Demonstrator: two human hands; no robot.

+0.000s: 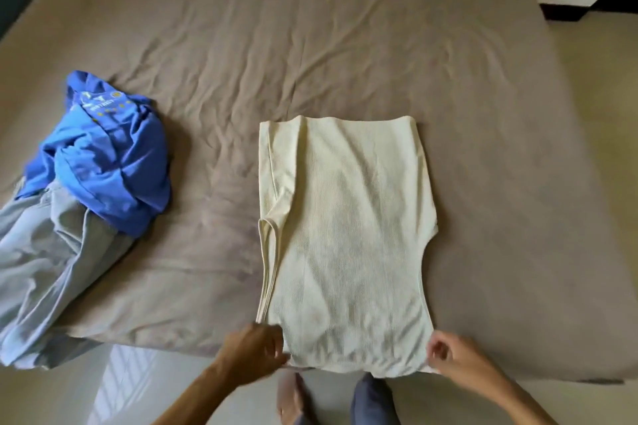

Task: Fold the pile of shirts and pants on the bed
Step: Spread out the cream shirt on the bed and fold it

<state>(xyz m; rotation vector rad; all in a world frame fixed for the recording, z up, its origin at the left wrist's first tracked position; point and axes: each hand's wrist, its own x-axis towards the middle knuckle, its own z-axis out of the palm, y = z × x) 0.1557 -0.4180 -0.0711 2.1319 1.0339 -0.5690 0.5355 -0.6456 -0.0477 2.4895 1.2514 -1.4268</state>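
A cream sleeveless shirt (348, 238) lies flat on the brown bed (310, 45), its sides folded inward, its near end hanging a little over the bed's front edge. My left hand (257, 347) pinches the near left corner of the shirt. At the near right corner my right hand (452, 354) pinches the fabric with curled fingers. To the left, a crumpled blue shirt (107, 155) sits on top of light grey pants (51, 259), which hang over the bed's front left edge.
Pale tiled floor (114, 386) runs along the bed's front and right sides. My foot (293, 397) and a leg in dark blue cloth (373, 404) stand below the shirt. A white wall with a dark base (566, 10) is at the far right.
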